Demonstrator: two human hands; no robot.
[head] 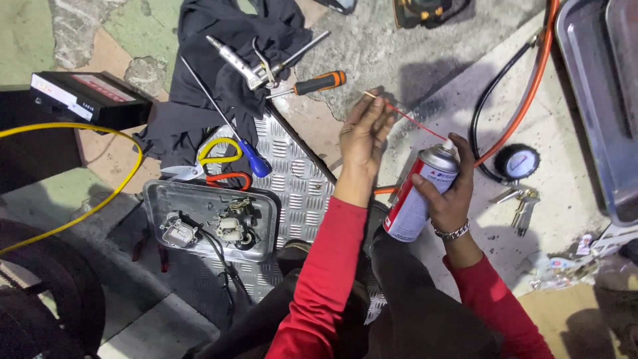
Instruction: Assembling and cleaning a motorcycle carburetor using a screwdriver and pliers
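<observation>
At frame centre, the right hand [446, 196] is gripping a red-and-white aerosol spray can [417, 193], while the left hand [364, 136] is pinching its thin red straw [407, 118]; seating the straw squarely in the nozzle likely needs steady alignment.

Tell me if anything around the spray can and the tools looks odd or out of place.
Nothing spilled or broken. The right hand holds the red-and-white spray can; the left hand pinches its thin red straw. Tools lie loose: scissors and two screwdrivers by the black cloth, keys on the floor.
</observation>
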